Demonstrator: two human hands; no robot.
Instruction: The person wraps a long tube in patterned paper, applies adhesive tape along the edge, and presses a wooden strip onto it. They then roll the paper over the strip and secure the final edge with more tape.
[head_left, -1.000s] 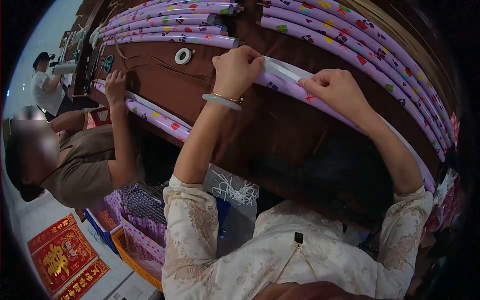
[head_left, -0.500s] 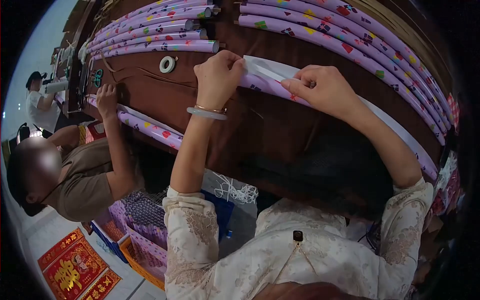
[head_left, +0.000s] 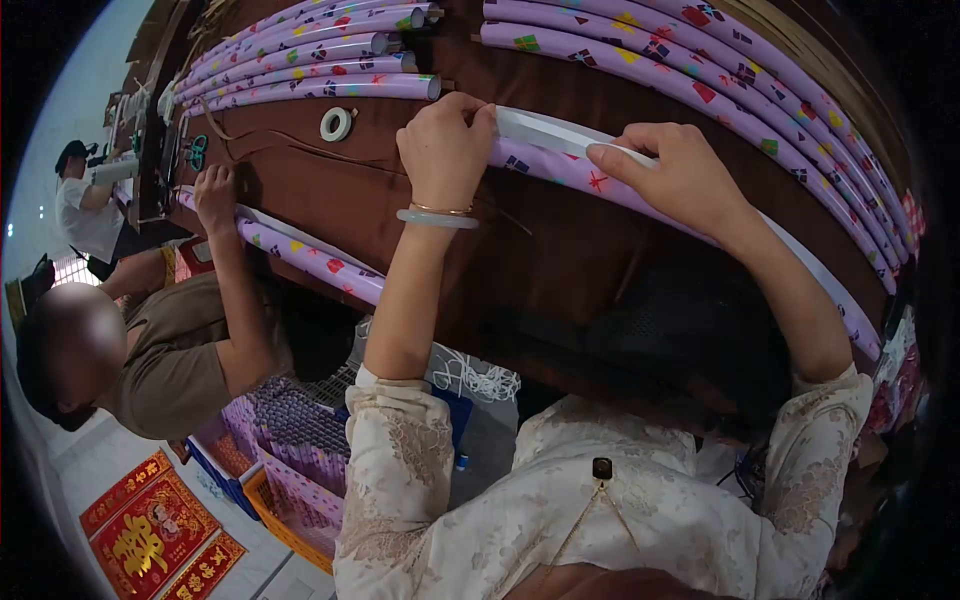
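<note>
A roll of lilac wrapping paper [head_left: 555,172] printed with colourful gift boxes lies across the brown table in front of me, its white inner side showing along the far edge. At the roll's left end, my left hand [head_left: 440,145] is closed, thumb and fingers pinching the paper. Further right, my right hand [head_left: 685,180] grips the white edge between thumb and fingers. The roll passes beneath my right forearm and continues to the lower right.
Lilac rolls lie stacked at the back right [head_left: 640,68] and back left [head_left: 330,90]. Near them are a tape roll [head_left: 336,124] and green-handled scissors [head_left: 195,152]. At left, a co-worker's hand [head_left: 214,190] rests by another roll [head_left: 310,258]. An orange crate [head_left: 275,500] stands on the floor.
Both my hands have shifted slightly right in view, still on the paper. My right hand's fingers are straighter over the white edge. The whole view has also moved a little.
</note>
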